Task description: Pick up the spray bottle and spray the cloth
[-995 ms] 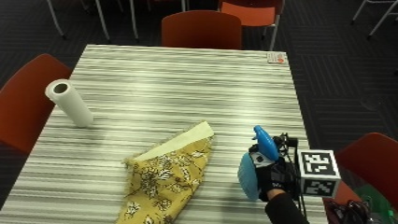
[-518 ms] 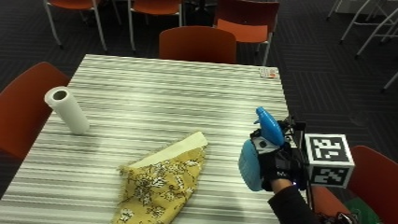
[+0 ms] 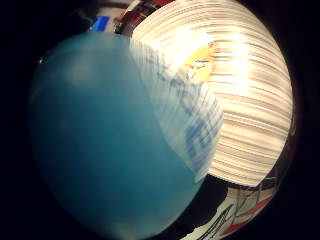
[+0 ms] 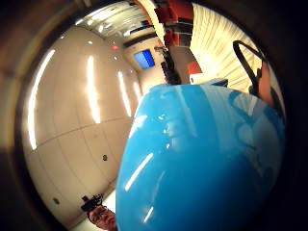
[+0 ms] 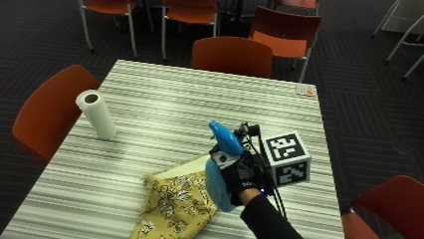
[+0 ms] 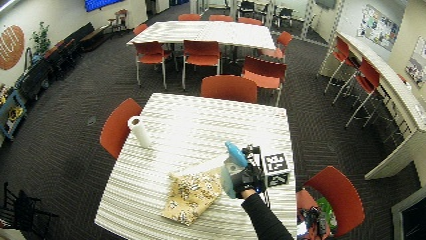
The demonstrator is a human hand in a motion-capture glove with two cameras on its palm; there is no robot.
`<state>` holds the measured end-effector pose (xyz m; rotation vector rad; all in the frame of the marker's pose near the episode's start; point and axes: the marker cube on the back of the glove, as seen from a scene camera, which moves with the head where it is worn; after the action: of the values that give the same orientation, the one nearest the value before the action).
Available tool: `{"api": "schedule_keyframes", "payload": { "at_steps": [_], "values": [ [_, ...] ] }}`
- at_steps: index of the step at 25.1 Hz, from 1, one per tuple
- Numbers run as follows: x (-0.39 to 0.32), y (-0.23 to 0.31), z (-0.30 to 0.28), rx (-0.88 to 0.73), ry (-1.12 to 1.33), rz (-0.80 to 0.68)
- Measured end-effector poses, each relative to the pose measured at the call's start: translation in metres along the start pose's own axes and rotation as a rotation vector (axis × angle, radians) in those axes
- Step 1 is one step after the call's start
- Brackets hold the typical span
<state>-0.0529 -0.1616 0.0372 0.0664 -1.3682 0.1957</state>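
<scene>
1. The black-gloved right hand (image 5: 240, 175) holds a blue plastic spray bottle (image 5: 222, 169) lifted above the striped grey-and-white table (image 5: 172, 104); its grip is curled around the bottle's neck and body.
2. The bottle's bright blue nozzle head (image 5: 225, 137) points up and away from the person, towards the far side of the table.
3. The bottle's rounded lower body hangs just beside the near corner of a yellow cloth with a dark floral print (image 5: 175, 201), overlapping that cloth's edge in the outside view.
4. The cloth lies crumpled on the table, with a pale plain-yellow fold (image 5: 189, 169) at its far edge, next to the bottle.
5. In the wide outside view, the bottle (image 6: 233, 167) sits between the cloth (image 6: 192, 194) and the table's right edge.
6. In both palm views the blue bottle wall (image 4: 202, 163) fills much of the picture; the little finger side view also shows the bottle (image 3: 105, 135), the striped table top (image 3: 250, 100) and a patch of the cloth (image 3: 202, 62).
7. A white paper towel roll (image 5: 97, 114) stands upright on the table, well apart from the cloth, near the left edge.
8. A small red-and-white card (image 5: 305, 90) lies at the table's far right corner.
9. Orange-red chairs (image 5: 232, 56) stand around the table.
</scene>
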Motion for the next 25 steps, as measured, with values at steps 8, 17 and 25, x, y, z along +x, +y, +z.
{"api": "schedule_keyframes", "payload": {
  "at_steps": [8,17,25],
  "values": [
    [0.014,-0.026,0.020,-0.029,0.189,0.088],
    [0.062,-0.052,0.018,-0.103,0.824,0.388],
    [0.094,-0.037,0.027,-0.323,1.106,0.747]
  ]
}}
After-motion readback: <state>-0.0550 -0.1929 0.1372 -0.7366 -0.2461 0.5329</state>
